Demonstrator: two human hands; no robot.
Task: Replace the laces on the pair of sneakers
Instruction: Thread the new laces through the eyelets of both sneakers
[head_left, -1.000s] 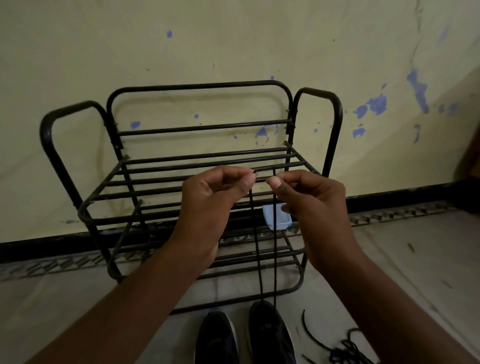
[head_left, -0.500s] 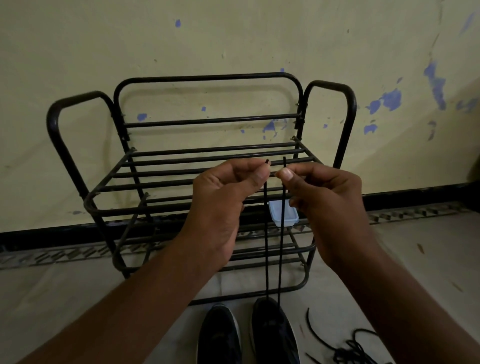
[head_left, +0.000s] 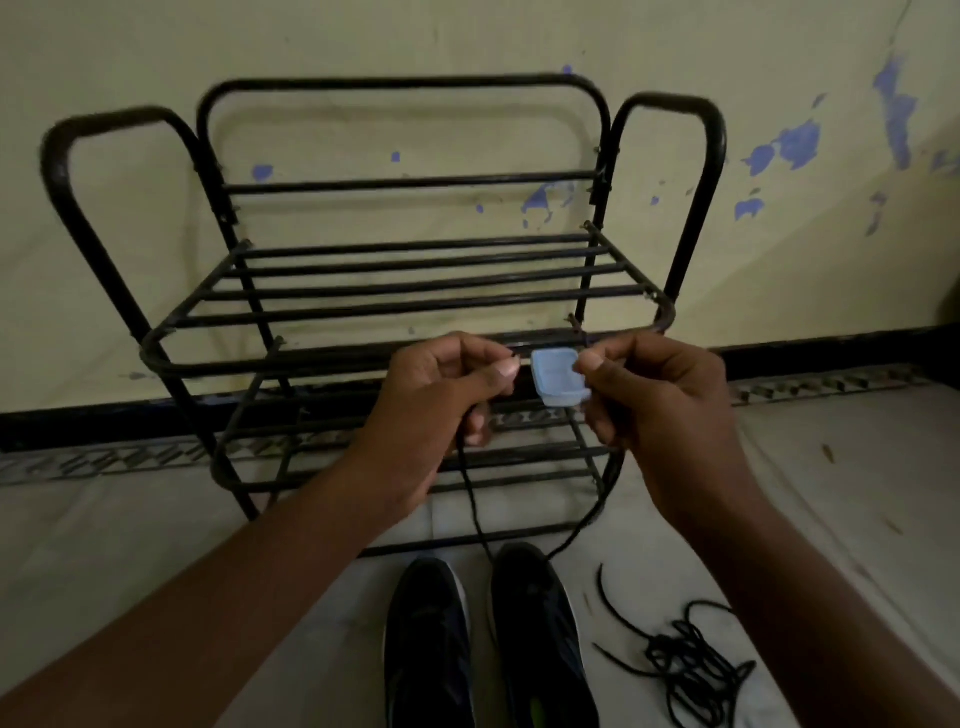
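Lace (head_left: 471, 499) ends go up from the right shoe (head_left: 540, 639), low in the middle. My left hand (head_left: 441, 410) pinches one end, my right hand (head_left: 660, 405) pinches the other.

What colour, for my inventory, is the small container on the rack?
Light blue container, head view.

Rack (head_left: 54, 166) black. Wall (head_left: 363, 41) pale yellow-green with flaked blue patches (largest at right). Box (head_left: 558, 382) light blue. Sneakers (head_left: 428, 639) black-navy, white sole edge. Lace (head_left: 471, 499) and loose laces (head_left: 685, 660) black. Floor (head_left: 130, 545) pale grey; skirting (head_left: 78, 423) black; border strip (head_left: 104, 460) grey geometric pattern.
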